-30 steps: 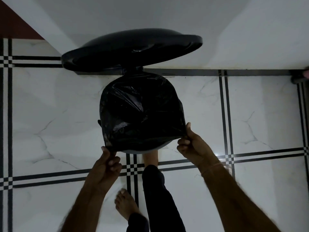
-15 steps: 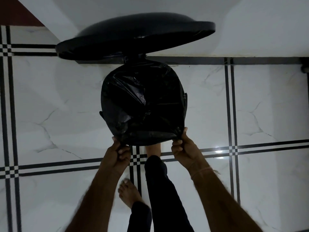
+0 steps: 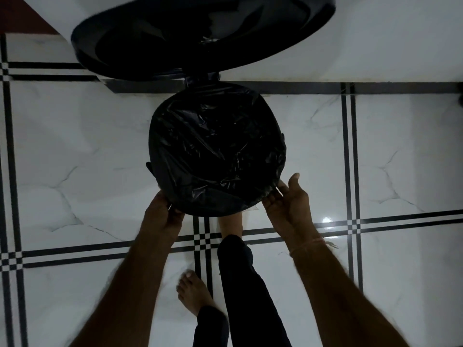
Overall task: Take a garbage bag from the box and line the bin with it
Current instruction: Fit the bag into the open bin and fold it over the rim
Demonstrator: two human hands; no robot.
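Since a second ago the garbage bag (image 3: 216,149) has gone from a square-cornered sheet held out at the near edge to a round fit over the bin mouth; near hem now wraps the rim. The lid (image 3: 200,33) has swung higher, its underside showing at the far side.

Head view: left hand (image 3: 161,216) at the near-left rim, fingers curled, apparently pinching the hem, though the contact is too dark to confirm. Right hand (image 3: 288,204) at the near-right rim, palm open, fingers spread, touching the plastic edge but gripping nothing. One foot (image 3: 230,226) is tucked under the near edge of the bin, likely on a pedal.

Judgement: lining almost done; only tucking the near hem remains. Box not in view.
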